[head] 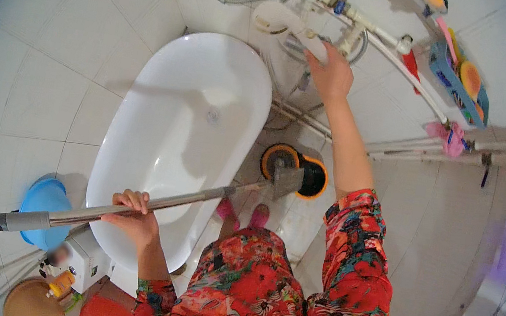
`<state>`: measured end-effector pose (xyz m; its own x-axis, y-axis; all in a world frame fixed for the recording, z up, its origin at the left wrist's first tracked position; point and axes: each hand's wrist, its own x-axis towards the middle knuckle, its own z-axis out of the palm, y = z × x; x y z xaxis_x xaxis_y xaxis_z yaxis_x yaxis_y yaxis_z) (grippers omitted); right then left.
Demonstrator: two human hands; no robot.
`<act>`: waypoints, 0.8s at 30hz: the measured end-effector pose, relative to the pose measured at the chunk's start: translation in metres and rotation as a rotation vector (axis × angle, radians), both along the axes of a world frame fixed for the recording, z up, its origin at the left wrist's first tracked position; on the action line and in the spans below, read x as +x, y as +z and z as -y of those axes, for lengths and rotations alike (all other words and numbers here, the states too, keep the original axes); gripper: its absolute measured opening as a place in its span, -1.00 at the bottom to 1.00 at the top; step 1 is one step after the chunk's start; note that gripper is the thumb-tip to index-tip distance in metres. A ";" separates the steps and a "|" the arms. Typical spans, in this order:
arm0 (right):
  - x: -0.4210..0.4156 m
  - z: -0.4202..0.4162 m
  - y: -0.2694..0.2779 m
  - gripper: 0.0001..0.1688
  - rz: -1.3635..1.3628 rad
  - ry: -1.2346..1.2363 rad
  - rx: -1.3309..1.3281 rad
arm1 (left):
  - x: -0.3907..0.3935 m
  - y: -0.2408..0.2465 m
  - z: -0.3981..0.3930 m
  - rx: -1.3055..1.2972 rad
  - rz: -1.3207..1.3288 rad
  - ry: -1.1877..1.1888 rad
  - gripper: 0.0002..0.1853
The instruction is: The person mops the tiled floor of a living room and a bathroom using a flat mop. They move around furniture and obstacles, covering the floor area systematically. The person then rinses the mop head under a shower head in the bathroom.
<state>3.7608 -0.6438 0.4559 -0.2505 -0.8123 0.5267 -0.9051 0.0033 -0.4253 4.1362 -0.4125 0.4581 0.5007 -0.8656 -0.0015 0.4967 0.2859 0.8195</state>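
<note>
My left hand [136, 219] is closed around the metal handle [188, 200] of a mop-like cleaning tool, which slants across the white bathtub [177, 137]. Its grey flat head [286, 181] is over a black bucket with orange rims [318, 180], low beside the tub; whether they touch I cannot tell. Higher up, my right hand [332, 71] holds the handle of a white shower head [276, 18] near the wall pipes, above the tub's far right side. The shower head is slightly blurred.
White pipes with valves [339, 5] and a grey hose run along the tiled wall. A blue basket [460, 86] of brushes hangs at right, above a pink cloth [452, 138]. A blue basin [44, 212], a white box [85, 260] and a red basin [107, 315] are at lower left.
</note>
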 end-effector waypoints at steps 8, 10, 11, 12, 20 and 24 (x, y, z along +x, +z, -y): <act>-0.063 -0.195 -0.105 -0.66 1.067 -0.191 -0.319 | 0.014 -0.014 0.000 -0.121 0.011 -0.228 -0.36; -0.050 -0.237 -0.108 -0.69 1.326 -0.240 -0.450 | 0.021 -0.018 -0.004 -0.127 0.011 -0.265 -0.36; -0.036 -0.257 -0.105 -0.70 1.438 -0.261 -0.513 | 0.022 -0.017 -0.006 -0.124 0.016 -0.275 -0.37; -0.025 -0.276 -0.098 -0.71 1.544 -0.276 -0.583 | 0.021 -0.014 -0.006 -0.127 0.016 -0.285 -0.37; 0.049 -0.414 -0.178 -0.80 1.472 -0.596 -0.486 | 0.013 -0.002 -0.009 -0.074 -0.006 -0.297 -0.38; 0.089 -0.442 -0.186 -0.82 1.666 -0.660 -0.509 | 0.012 0.000 -0.012 -0.059 0.020 -0.303 -0.37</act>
<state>3.8496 -0.2017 0.2703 -0.8686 -0.2436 -0.4316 0.4872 -0.2603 -0.8336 4.1482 -0.4002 0.4577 0.2193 -0.9738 0.0604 0.5508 0.1746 0.8161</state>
